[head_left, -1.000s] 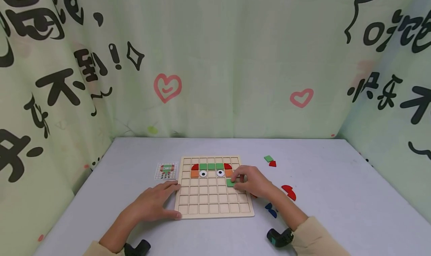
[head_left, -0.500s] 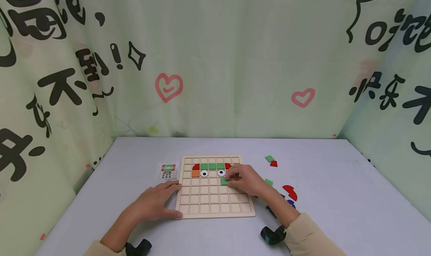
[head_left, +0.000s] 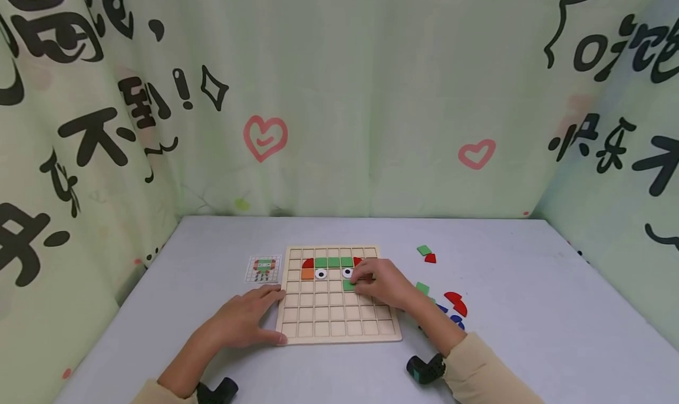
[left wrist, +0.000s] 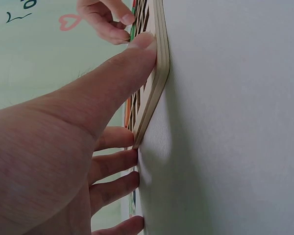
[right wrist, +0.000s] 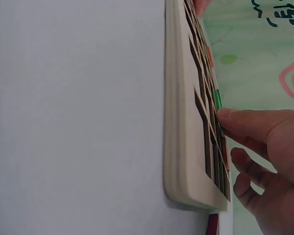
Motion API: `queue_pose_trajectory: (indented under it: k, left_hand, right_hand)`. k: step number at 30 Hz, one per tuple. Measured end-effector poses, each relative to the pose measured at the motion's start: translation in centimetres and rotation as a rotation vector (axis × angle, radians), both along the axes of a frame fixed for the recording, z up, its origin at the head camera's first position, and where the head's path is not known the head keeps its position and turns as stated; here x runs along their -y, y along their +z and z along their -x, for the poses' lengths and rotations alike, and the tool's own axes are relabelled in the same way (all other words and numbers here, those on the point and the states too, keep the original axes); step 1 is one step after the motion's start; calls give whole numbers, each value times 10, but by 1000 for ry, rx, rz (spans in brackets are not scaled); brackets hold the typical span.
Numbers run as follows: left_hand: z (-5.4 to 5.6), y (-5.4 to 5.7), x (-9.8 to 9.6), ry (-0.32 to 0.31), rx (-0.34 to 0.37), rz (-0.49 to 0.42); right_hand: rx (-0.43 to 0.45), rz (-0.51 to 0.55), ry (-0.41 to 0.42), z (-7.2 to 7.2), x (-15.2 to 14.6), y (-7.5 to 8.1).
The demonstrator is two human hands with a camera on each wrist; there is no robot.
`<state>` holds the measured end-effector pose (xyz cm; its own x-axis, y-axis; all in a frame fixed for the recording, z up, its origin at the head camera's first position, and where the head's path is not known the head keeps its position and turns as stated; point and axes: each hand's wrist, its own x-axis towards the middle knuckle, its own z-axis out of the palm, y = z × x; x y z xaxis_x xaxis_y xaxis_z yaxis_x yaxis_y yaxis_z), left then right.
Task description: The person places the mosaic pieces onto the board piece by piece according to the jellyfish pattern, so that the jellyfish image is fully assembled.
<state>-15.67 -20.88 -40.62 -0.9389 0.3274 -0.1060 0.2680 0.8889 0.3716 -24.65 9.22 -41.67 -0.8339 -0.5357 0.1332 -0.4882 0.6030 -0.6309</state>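
Seemingly pinching a green tile (head_left: pixel 347 285) at its 3 o'clock edge, with curled thumb and forefinger of the right hand (head_left: pixel 383 281); cannot see the grip's far side. Reaching in from 4 o'clock, with the tile at 9 o'clock from the fingertips. Looks roughly square where uncovered, so shows no clear long axis. Lies at the surface of the grid board (head_left: pixel 321 314), directly at 6 o'clock from an eye tile (head_left: pixel 347 272); cannot tell whether seated in a cell. Far nearer the right hand than the left hand (head_left: pixel 249 315), spread at the board's 8 o'clock side, thumb over the near corner. Farther out, see a picture card (head_left: pixel 263 269) at 10 o'clock, a red piece (head_left: pixel 452 297) at 3 o'clock.
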Motion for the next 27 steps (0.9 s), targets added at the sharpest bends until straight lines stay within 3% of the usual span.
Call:
queue_pose_trajectory:
  k: [4,11,15,27]
  left_hand:
    - [0,-1,0,-4,-4,4]
    - [0,-2,0,3,-1,10]
    - [-1,0,0,10,0,11]
    - [-1,-1,1,-1,-7,0]
  right_hand:
    - [-7,-24,-11,-2,-8,1]
    - [80,-30,-119,-7,-33,6]
    - [61,-46,-137,-10,-49,9]
    - [-8,-99,-62,-19,-89,12]
